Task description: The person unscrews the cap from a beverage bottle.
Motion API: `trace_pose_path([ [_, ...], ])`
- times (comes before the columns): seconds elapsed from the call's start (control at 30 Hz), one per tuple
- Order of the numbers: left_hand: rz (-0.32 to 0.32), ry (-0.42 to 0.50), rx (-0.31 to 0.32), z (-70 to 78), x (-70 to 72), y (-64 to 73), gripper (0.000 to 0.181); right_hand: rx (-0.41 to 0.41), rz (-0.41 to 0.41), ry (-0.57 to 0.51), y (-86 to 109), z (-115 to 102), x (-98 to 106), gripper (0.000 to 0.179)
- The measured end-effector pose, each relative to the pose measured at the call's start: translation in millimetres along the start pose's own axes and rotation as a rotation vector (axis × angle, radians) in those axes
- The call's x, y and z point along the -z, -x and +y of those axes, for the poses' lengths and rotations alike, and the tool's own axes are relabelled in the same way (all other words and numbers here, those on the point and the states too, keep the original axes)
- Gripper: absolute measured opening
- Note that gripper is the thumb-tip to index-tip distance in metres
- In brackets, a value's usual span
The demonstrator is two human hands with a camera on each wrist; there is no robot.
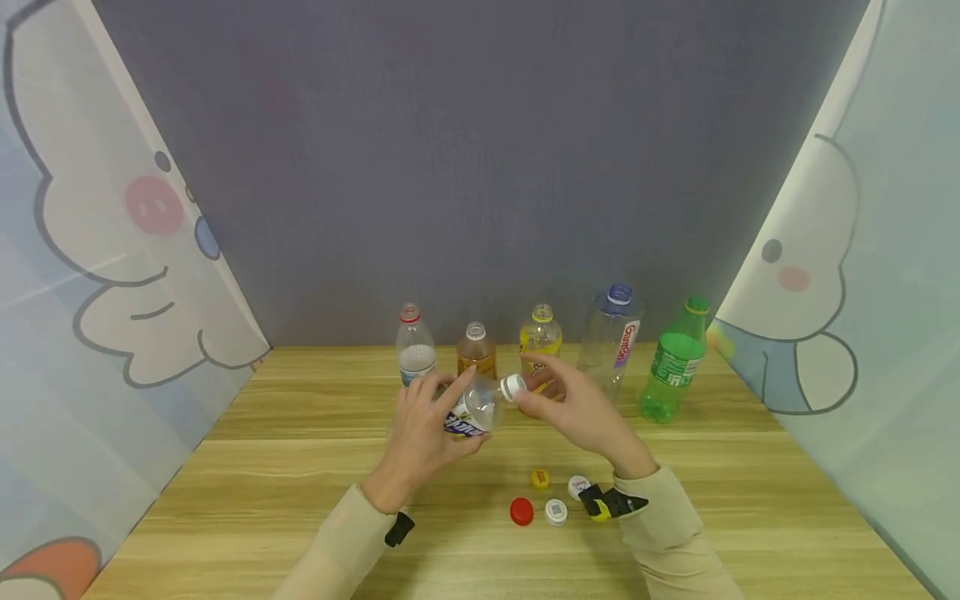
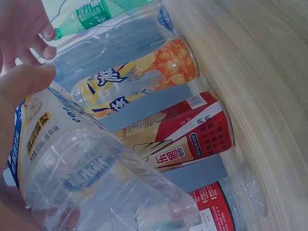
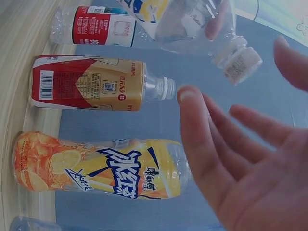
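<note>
My left hand (image 1: 427, 429) grips a clear plastic bottle (image 1: 480, 404) with a white and blue label, tilted so its neck points right and up. A white cap (image 1: 513, 387) with a square code on top sits at the bottle's mouth. My right hand (image 1: 573, 408) is beside that cap, its thumb and fingers spread around it. In the right wrist view a gap shows between the fingertips (image 3: 187, 94) and the cap. The left wrist view shows the label and the lower part of the held bottle, with the left thumb along its side.
Behind the hands stand a red-ringed clear bottle (image 1: 416, 346), a brown-labelled bottle (image 1: 476, 346), a yellow-labelled bottle (image 1: 542, 336), a large clear bottle (image 1: 600, 342) and a green bottle (image 1: 675, 358). Loose caps, including a red cap (image 1: 521, 512) and yellow cap (image 1: 540, 478), lie in front.
</note>
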State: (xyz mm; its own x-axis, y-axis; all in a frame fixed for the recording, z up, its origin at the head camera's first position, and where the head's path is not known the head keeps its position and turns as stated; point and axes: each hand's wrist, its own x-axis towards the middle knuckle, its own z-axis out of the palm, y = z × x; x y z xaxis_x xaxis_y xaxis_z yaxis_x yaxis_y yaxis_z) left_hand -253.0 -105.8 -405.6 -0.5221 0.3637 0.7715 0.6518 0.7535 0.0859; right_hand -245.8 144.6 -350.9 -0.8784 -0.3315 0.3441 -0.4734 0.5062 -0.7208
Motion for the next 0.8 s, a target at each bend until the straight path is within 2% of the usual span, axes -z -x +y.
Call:
trace_pose_path([
  [0.13, 0.013, -0.012, -0.007, -0.7, 1.6, 0.0, 0.098, -0.077, 0.039, 0.008, -1.2, -1.3, -3.2, 0.048],
  [0.27, 0.002, -0.016, -0.012, 0.1, 1.8, -1.4, 0.097, -0.103, 0.056, -0.044, -2.2, -2.2, -7.0, 0.041],
  [0.47, -0.017, -0.020, -0.004, 1.4, 1.8, -2.2, 0.094, -0.014, 0.032, -0.083, -1.2, -1.1, -9.3, 0.028],
  [0.63, -0.027, -0.022, 0.008, 1.4, 1.8, -1.1, 0.093, 0.056, 0.002, -0.057, 1.6, -1.3, -5.4, 0.033],
  [0.8, -0.033, -0.019, 0.017, 1.5, 2.5, -0.4, 0.093, 0.065, -0.028, -0.049, 1.9, -2.5, -1.6, 0.038],
])
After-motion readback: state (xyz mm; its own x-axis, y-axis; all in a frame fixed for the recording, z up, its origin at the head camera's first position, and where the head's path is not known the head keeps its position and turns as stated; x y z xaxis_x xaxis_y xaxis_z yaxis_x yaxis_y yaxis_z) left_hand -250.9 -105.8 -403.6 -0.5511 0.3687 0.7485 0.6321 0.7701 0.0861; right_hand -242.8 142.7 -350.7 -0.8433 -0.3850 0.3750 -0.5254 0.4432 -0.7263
